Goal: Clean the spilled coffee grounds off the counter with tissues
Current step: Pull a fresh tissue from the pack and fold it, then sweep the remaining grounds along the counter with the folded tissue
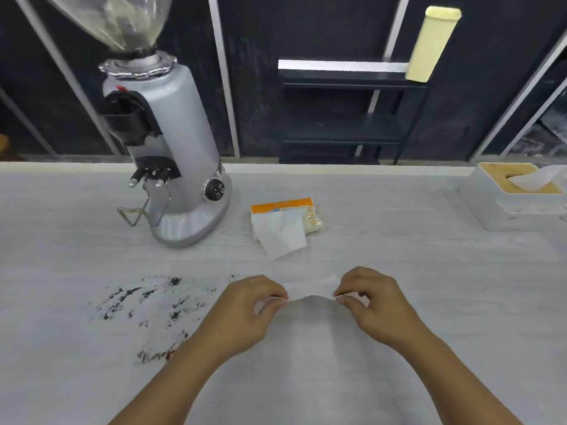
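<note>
While dark coffee grounds (pixel 144 305) lie scattered in gritty flecks and smears across the pale, wood-grained counter (pixel 460 302), a person stretches a thin white tissue (pixel 310 289) between two bare hands. The left hand (pixel 245 311) pinches one edge of the sheet between thumb and fingertips; the right hand (pixel 374 302) pinches the opposite edge the same way, so the soft paper sags slightly in the middle, just above the counter. The grounds sit to the left of the left hand, some of them close by the forearm. Farther back, a soft plastic tissue pack (pixel 285 222) with an orange band lies flat, a creased white sheet drooping from its opening. To its left stands a silver, matte-finished coffee grinder (pixel 171 154) with a clear conical hopper and a round black knob at its base. At the counter's far right edge rests a white rectangular tissue box (pixel 503 207) with a wooden lid, a tissue poking up through its slot. A pale yellow cylindrical container (pixel 432 44) stands on a dark shelf behind.
</note>
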{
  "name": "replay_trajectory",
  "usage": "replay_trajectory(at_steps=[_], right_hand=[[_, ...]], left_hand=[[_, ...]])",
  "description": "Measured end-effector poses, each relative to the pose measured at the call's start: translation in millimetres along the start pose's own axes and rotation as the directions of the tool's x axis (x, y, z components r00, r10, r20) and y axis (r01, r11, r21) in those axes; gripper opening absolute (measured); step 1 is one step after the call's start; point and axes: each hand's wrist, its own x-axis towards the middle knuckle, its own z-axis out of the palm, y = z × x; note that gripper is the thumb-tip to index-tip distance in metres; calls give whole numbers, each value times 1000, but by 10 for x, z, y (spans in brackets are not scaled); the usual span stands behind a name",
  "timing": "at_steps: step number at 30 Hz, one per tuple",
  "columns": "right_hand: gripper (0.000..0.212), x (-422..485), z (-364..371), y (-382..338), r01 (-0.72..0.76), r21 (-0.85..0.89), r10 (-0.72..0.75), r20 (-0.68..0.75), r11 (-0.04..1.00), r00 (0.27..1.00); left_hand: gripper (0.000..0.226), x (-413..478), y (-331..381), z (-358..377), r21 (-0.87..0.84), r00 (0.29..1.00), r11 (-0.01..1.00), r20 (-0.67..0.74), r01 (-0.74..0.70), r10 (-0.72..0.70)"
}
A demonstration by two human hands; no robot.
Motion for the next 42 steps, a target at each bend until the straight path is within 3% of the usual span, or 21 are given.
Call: replay_trajectory(at_steps=[5,15,20,24,29,35,42], right_hand=[[18,-314,347,179,138,-136,-94,289,981,953],[19,-427,509,-38,211,-118,-135,456,970,880],[31,-244,470,-121,188,-35,-133,585,981,800],[24,-72,414,-34,161,-21,-106,667,987,737],[21,177,385,17,163,5,-115,729,987,675],[21,434,537,-70,278,13,-197,738,960,645],[20,498,739,-1,475,79,-397,676,877,621]], left_hand=[[18,-803,-171,291,110,993,991,78,75,-84],[14,-1706,7,660,42,956,966,-164,254,-244],[13,-1862,187,853,-60,852,898,-292,437,-434],[12,-1843,339,1066,-188,691,800,-415,570,-591],[9,-1711,575,1179,-241,529,729,-550,641,-646],[13,-1530,554,1135,-198,426,644,-603,739,-674],[12,-1529,531,1240,-146,370,580,-642,801,-672]])
